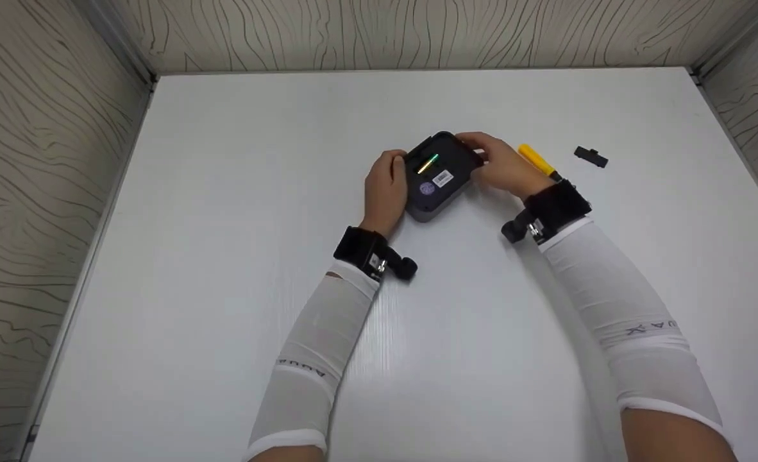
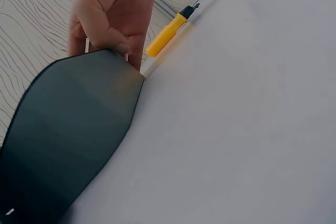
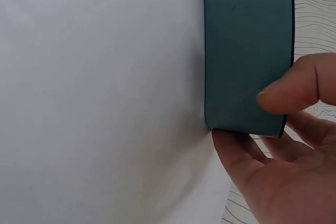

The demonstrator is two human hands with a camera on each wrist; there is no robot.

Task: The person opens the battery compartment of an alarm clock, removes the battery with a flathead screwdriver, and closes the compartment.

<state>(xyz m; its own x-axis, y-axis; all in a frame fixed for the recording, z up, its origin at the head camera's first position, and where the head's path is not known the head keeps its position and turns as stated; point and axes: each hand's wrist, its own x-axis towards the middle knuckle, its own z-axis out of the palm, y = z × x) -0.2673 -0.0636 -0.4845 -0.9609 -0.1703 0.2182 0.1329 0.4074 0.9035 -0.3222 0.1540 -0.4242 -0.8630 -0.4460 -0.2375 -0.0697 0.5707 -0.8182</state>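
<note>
A dark, rounded box-shaped device [image 1: 454, 160] is held in both hands, face with labels turned up. A white barcode sticker, a round purple sticker and a recess with a shiny gold-green strip show on it. My left hand [image 1: 385, 192] grips its left side, most of the fingers hidden. At the right end my right hand [image 1: 504, 165] holds it; in the right wrist view the thumb of that hand [image 3: 283, 166] presses on the smooth greenish side [image 3: 247, 51], with fingers around the end.
Beyond the right wrist lies a yellow-handled screwdriver [image 1: 536, 159], partly hidden by the wrist strap. Farther right, a small black cover-like piece [image 1: 590, 156] with a tab rests on the white table [image 1: 225, 256]. Wood-patterned panels [image 1: 353, 35] border the table.
</note>
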